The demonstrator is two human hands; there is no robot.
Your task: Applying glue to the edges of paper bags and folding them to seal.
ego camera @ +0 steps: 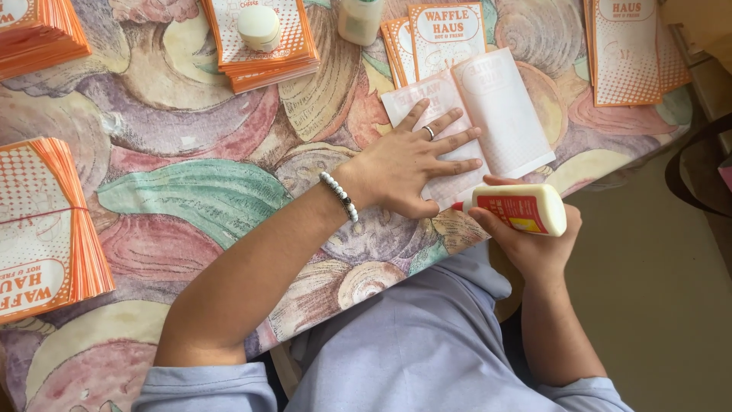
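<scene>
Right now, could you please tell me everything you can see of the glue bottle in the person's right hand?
The glue bottle is a cream-white, plastic-looking squeeze bottle with a red and yellow label. It lies almost level, its wide base toward the right and its red nozzle end toward the left, close to the folded white paper at the table's edge. The right hand cradles it from beneath, fingers curled round its body. Whether the tip touches the paper cannot be told. The left hand does not touch it.

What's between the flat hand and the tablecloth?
A white folded paper sheet, pressed under the left hand, as the head view shows; the right hand holds a glue bottle.
</scene>
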